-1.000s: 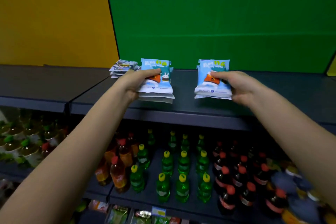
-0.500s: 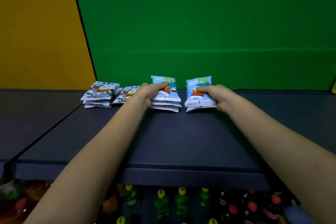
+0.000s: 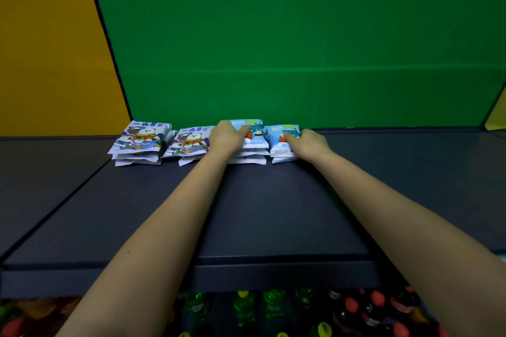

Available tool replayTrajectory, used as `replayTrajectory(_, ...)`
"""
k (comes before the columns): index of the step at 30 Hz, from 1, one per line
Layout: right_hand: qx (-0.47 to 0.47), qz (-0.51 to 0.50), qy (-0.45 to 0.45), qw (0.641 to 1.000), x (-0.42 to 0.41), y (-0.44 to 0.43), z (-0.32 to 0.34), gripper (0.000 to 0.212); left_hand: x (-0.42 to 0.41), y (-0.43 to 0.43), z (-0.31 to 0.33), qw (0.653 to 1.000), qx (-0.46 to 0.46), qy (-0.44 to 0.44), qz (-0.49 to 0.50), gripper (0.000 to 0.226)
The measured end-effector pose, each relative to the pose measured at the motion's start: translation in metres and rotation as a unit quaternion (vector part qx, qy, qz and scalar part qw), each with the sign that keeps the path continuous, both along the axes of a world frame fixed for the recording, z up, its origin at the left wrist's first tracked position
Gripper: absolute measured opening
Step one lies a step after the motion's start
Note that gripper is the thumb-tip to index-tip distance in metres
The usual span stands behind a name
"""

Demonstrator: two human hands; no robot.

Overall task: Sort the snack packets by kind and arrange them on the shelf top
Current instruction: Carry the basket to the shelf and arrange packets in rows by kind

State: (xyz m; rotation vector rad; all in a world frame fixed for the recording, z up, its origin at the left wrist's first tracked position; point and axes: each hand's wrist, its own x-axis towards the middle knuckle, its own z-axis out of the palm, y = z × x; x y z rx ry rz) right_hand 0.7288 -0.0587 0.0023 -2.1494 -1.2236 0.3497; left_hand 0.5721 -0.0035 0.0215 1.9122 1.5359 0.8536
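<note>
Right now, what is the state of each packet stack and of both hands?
left white stack: lying on the shelf top, untouched.
second white stack: lying beside it.
taller blue stack: lying there, held by left hand.
shorter blue stack: lying there, held by right hand.

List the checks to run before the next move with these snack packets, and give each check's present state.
1. Kinds apart: ok; left white stack and right white stack stand left of left blue stack and right blue stack.
2. One row at the back of the shelf top: ok.
3. Hands off: not ok; left hand lies on the left blue stack, right hand on the right blue stack.
4. Grips released: cannot tell; thumbs hidden.
5. Edges squared: not ok; lower white packets jut out.
</note>
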Motion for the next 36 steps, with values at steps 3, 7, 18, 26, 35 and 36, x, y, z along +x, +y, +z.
replayTrajectory(3,-0.018,0.000,-0.050,0.999,-0.003,-0.008,0.006,0.055,0.000,-0.002,0.001,0.996,0.066,0.064,0.014,0.044)
replayTrajectory(7,0.020,0.015,-0.095,0.995,-0.002,-0.043,0.024,0.040,-0.012,-0.016,0.011,0.977,0.195,0.082,-0.014,0.042)
replayTrajectory(18,0.169,0.002,-0.147,0.975,-0.026,-0.251,0.032,0.017,-0.089,-0.141,0.007,0.921,0.354,0.088,-0.137,0.021)
replayTrajectory(26,0.156,-0.081,-0.194,0.965,-0.022,-0.393,-0.048,0.019,-0.100,-0.243,-0.051,0.909,0.364,0.082,-0.183,0.019)
replayTrajectory(35,0.100,-0.143,-0.147,0.974,-0.007,-0.558,-0.136,0.026,-0.080,-0.358,-0.137,0.912,0.273,0.188,-0.243,0.026)
replayTrajectory(36,0.099,-0.149,-0.135,0.975,-0.004,-0.580,-0.146,0.026,-0.078,-0.376,-0.150,0.914,0.253,0.202,-0.244,0.026)
